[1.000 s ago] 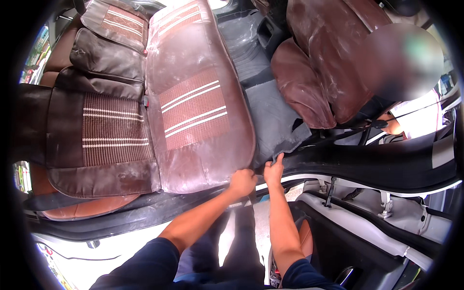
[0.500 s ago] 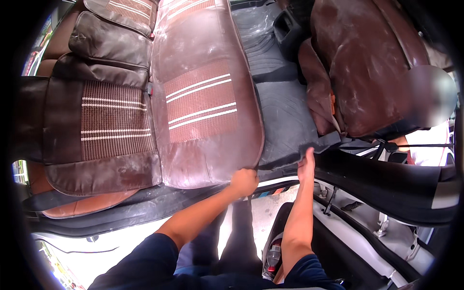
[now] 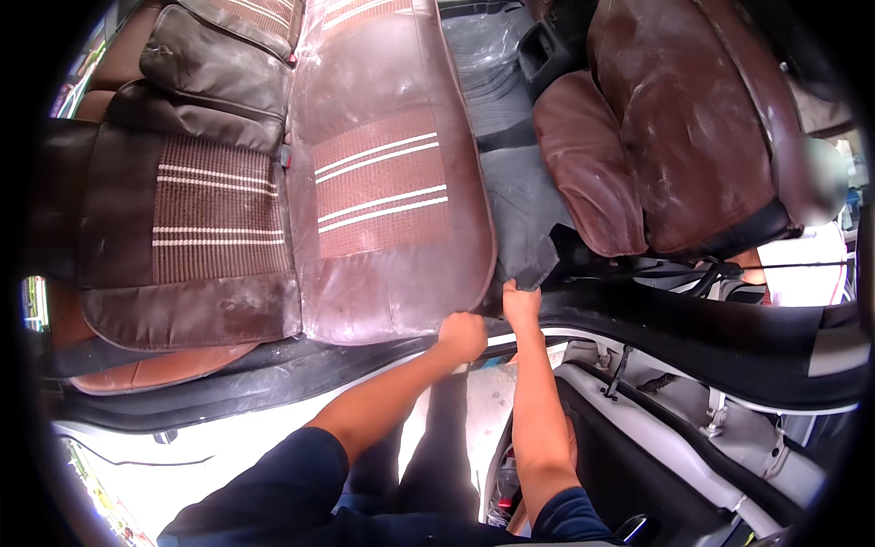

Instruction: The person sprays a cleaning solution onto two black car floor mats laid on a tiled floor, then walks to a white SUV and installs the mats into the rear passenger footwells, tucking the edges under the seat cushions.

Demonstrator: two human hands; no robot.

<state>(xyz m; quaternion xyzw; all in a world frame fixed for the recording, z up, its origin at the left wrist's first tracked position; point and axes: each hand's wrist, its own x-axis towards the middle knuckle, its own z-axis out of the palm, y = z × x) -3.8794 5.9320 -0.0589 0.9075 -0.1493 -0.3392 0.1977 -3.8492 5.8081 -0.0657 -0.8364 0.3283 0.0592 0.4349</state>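
Observation:
A dark grey rubber floor mat (image 3: 524,196) covers the footwell between the brown rear bench seat (image 3: 401,278) and the front seat (image 3: 688,137). My right hand (image 3: 521,305) is closed on the mat's near edge, and that corner is lifted and folded up. Beside it, my left hand (image 3: 463,335) forms a fist at the near corner of the bench cushion, above the door sill. Whatever lies inside that fist is hidden; something pale shows just below it.
The open car door (image 3: 656,438) stands at the lower right, a bottle (image 3: 507,488) in its pocket. Along the near side runs the black door sill (image 3: 273,376). Another person's arm (image 3: 749,266) and white clothing show beyond the front seat at the far right.
My right hand has moved left, toward my left hand, and the mat's near edge has come with it, folding up. My left hand stays almost in place.

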